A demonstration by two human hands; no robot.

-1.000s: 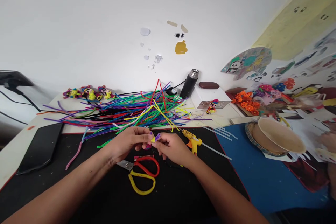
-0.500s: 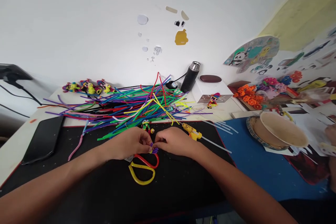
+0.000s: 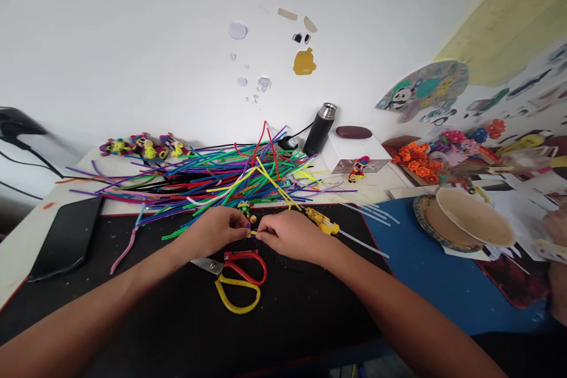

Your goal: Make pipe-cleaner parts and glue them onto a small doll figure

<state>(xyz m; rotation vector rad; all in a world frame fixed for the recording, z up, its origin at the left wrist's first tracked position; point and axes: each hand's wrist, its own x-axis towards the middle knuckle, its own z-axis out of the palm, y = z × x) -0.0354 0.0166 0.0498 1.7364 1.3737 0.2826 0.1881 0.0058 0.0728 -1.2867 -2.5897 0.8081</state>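
Observation:
My left hand [image 3: 217, 230] and my right hand [image 3: 290, 235] meet over the black mat [image 3: 133, 307], fingertips pinched together on a small purple and yellow pipe-cleaner piece [image 3: 251, 233]. A tiny pipe-cleaner figure [image 3: 246, 210] stands just behind my fingers. Red and yellow scissors [image 3: 237, 276] lie on the mat right below my hands. A yellow glue gun [image 3: 323, 222] lies beside my right hand. Behind spreads a big heap of coloured pipe cleaners [image 3: 212, 180].
A black phone [image 3: 66, 237] lies at the left. Small finished figures [image 3: 142, 146] line the back left. A black flask [image 3: 319, 129], a white box [image 3: 354, 156], orange flowers [image 3: 414, 165] and paper bowls [image 3: 469, 221] stand to the right. Another person's hand [image 3: 556, 224] shows at the right edge.
Both hands have dropped from mid-air to the mat and shifted slightly away from me, still pinching the small piece. The scissors are now uncovered below them.

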